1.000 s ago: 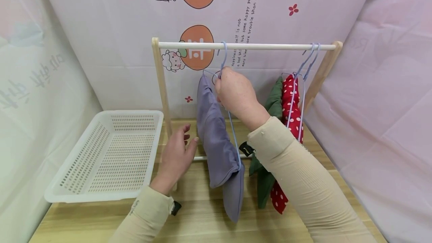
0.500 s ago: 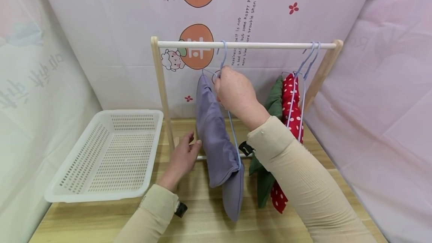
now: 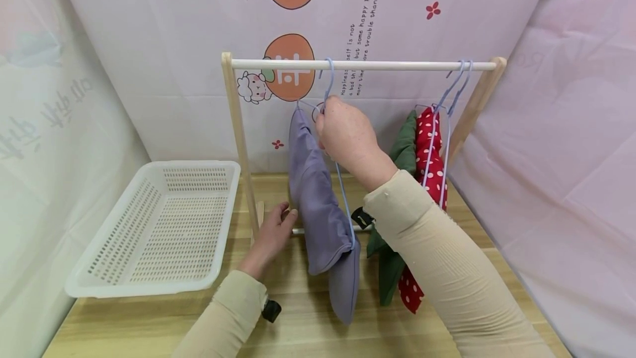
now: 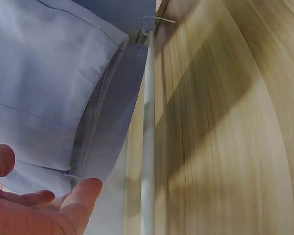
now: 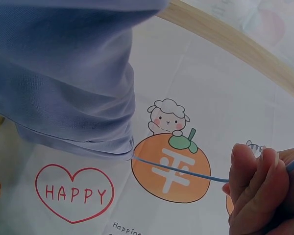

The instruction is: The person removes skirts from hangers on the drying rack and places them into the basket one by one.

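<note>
A lavender garment hangs on a blue hanger, whose hook is over the top bar of a wooden rack. Just beneath that hook my right hand grips the hanger; in the right wrist view, curled fingers hold its blue wire. My left hand is low, left of the garment, with relaxed fingers and nothing held. In the left wrist view its fingertips are close to the garment's lower part; whether they touch it I cannot tell.
Farther right on the rack's top bar hang a green garment and a red polka-dot one on blue hangers. A white perforated basket stands left on the wooden table. A lower bar crosses behind the lavender garment.
My left hand has moved right and slightly inward, toward the lavender garment's lower part. My right hand keeps its grip on the hanger, which stays in place.
</note>
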`<state>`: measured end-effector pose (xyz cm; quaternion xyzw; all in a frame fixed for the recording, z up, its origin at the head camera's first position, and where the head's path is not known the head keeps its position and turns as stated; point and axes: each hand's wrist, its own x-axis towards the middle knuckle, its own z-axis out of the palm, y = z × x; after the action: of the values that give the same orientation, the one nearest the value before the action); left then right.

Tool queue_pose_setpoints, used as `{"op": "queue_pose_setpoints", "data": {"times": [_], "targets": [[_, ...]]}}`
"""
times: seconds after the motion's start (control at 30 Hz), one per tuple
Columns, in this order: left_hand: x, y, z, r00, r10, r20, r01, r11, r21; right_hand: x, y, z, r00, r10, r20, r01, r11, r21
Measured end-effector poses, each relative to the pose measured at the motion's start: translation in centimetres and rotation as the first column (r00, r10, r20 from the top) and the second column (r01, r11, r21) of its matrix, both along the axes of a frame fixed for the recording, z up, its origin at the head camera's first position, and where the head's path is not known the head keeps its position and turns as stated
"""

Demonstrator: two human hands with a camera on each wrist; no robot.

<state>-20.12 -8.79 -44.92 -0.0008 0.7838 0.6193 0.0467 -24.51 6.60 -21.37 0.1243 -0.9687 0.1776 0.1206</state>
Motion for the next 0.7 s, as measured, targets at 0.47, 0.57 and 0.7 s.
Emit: {"op": "queue_pose_setpoints", "data": {"times": [0.47,0.57,0.7], "targets": [[0.2,1.0,-0.5,0.994,-0.057,0.091,0.023,0.940,0.340,0.2,-0.1,0.1,1.000,0.003,0.007,-0.003,1.000,0.004],[0.3,1.2,-0.6,0.993,-0.066,0.098,0.028,0.936,0.350,0.2,-0.1,0.1,1.000,0.002,0.009,-0.002,1.000,0.009],[0.4,1.4,-0.5,0.992,-0.074,0.098,0.034,0.934,0.356,0.2,-0.1,0.1,1.000,0.002,0.010,-0.002,1.000,0.012]]}}
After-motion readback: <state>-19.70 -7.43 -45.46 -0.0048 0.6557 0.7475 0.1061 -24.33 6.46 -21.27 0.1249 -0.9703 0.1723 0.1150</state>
